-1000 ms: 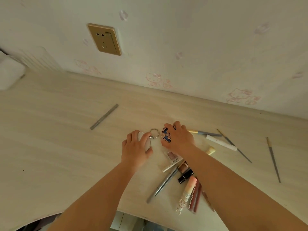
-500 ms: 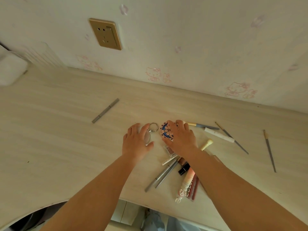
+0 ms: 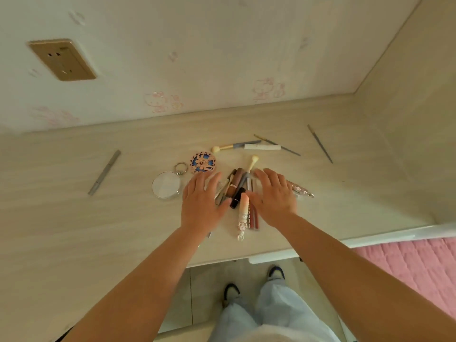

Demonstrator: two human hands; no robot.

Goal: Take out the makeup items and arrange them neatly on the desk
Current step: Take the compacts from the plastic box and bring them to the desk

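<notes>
Makeup items are spread across the surface [image 3: 74, 230], and we read them from the left of the frame. At left centre a grey pencil [image 3: 104, 172] lies alone, well apart from the rest. Nearer the middle sit a round mirror [image 3: 166, 185] with a key ring, and just beside it a patterned compact [image 3: 202, 162]; both look already placed.

In the centre our left hand [image 3: 201, 202] is flat with fingers spread, resting against the left side of a loose pile of tubes and pens [image 3: 238, 191]. Our right hand [image 3: 274, 197] is likewise spread, fingers straight, against the pile's right side. Neither hand pinches anything; we judge they are gathering or squaring up the pile. A glittery tube [image 3: 299, 190] pokes out past the right hand.

Above the pile, a sponge-tipped brush [image 3: 234, 146] and a white stick [image 3: 262, 147] lie near each other, with a thin brush [image 3: 278, 145] crossing behind. At upper right another thin brush [image 3: 320, 143] lies apart.

We judge everything is out, yet little is neat: the central pile and the scattered brushes are left to line up.
</notes>
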